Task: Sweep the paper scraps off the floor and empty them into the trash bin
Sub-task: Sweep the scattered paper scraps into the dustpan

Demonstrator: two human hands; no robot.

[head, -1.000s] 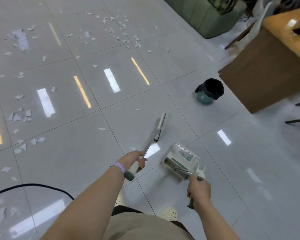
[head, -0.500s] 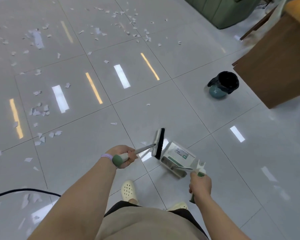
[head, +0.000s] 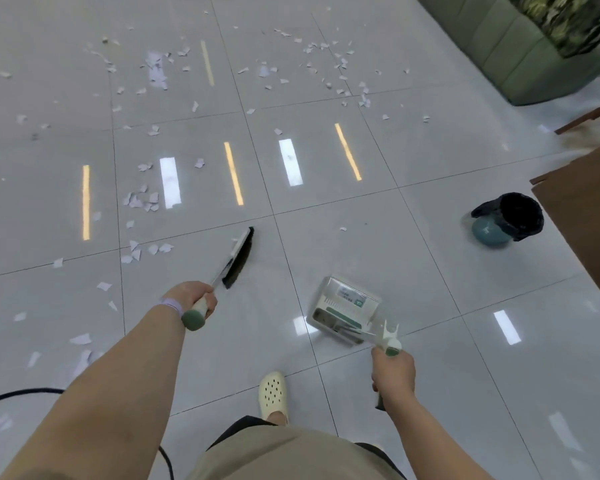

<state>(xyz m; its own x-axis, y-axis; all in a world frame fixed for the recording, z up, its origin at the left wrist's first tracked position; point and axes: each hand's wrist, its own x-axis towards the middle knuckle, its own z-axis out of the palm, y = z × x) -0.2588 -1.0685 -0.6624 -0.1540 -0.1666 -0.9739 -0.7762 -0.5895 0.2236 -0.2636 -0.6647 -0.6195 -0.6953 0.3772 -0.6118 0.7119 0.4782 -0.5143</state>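
The left hand [head: 191, 296] is clutching a black-bristled broom [head: 240, 257]; the right hand [head: 392, 374] is grasping a white long-handled dustpan [head: 345, 308] near scattered white paper scraps [head: 142, 199].

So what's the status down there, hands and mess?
Left hand grips broom, right hand grips dustpan. Paper scraps on floor left and ahead. Trash bin right of dustpan; black cable near left.

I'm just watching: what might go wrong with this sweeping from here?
The paper scraps lie left of the broom, while the dustpan sits apart on the right, so a sweep may scatter them short of it. The black cable by the feet could trip the person. The trash bin looks tilted and might spill when filled.
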